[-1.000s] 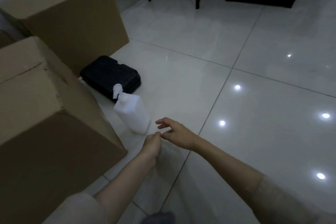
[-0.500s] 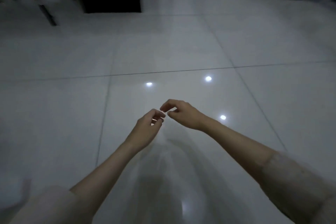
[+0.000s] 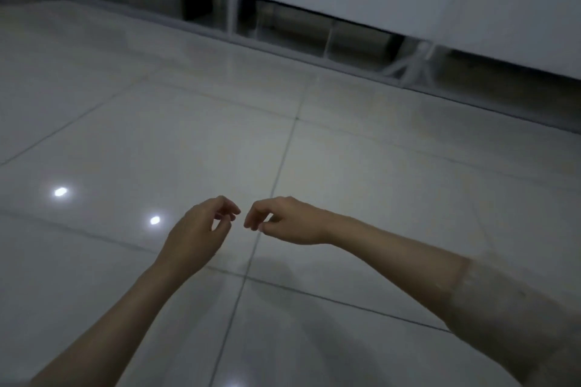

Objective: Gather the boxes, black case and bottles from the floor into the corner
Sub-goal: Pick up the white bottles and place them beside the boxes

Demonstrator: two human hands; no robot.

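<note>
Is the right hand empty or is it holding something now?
Empty. The right hand hangs over the bare floor with loosely curled fingers and nothing between them.

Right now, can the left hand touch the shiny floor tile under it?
Probably yes. The left hand is empty, loosely curled, and hangs above bare floor tile. Nothing lies between them; the person would only need to lower it.
</note>
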